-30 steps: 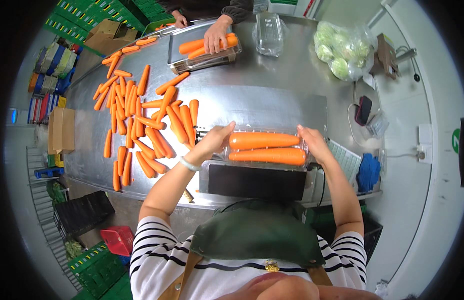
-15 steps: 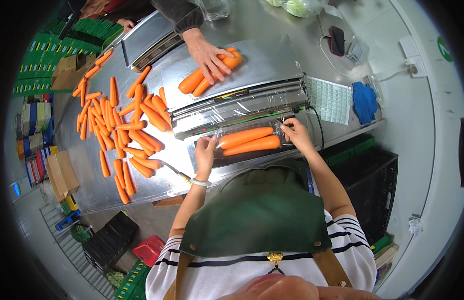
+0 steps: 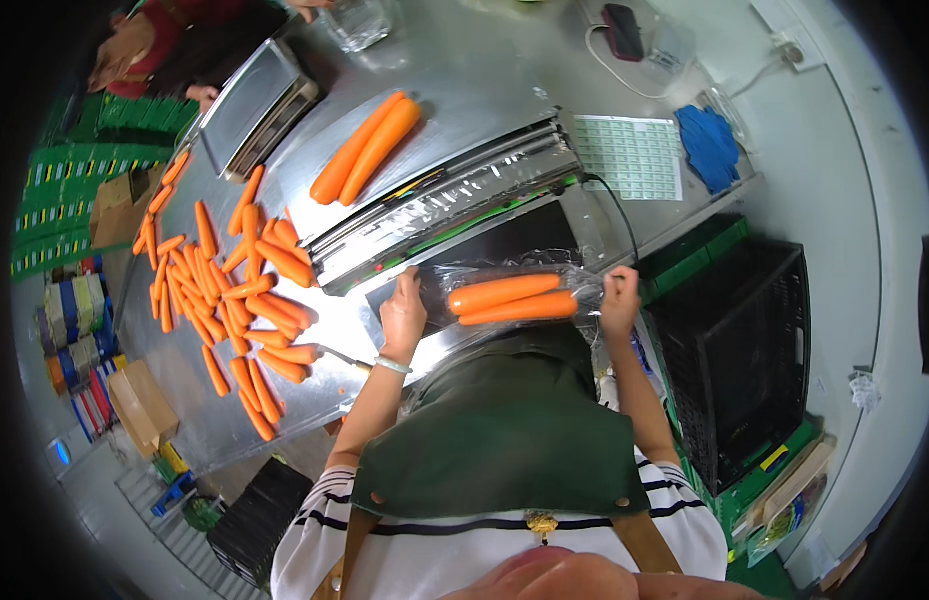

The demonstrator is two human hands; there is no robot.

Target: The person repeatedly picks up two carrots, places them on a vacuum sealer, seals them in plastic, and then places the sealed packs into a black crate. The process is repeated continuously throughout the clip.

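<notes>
My left hand (image 3: 405, 310) and my right hand (image 3: 621, 300) pinch opposite ends of a clear plastic wrap (image 3: 583, 285) holding two long orange carrots (image 3: 515, 305). The package is at the near side of a dark pad (image 3: 525, 230), at the bench edge in front of my green apron. Just beyond the pad is a long metal sealing machine (image 3: 445, 200) with a green strip and red button. Two more carrots (image 3: 370, 150) lie side by side on the steel surface behind it.
Many loose carrots (image 3: 205, 280) cover the bench's left. A scale (image 3: 245, 100) stands at back left, beside a co-worker (image 3: 205, 35). A phone (image 3: 622, 30), label sheet (image 3: 630, 155) and blue gloves (image 3: 710, 150) lie at right. A black crate (image 3: 730, 360) stands below the bench edge.
The co-worker's hand has left the two carrots behind the machine and withdrawn. My hands have drawn the package toward me, its ends still held. The head view has also shifted.
</notes>
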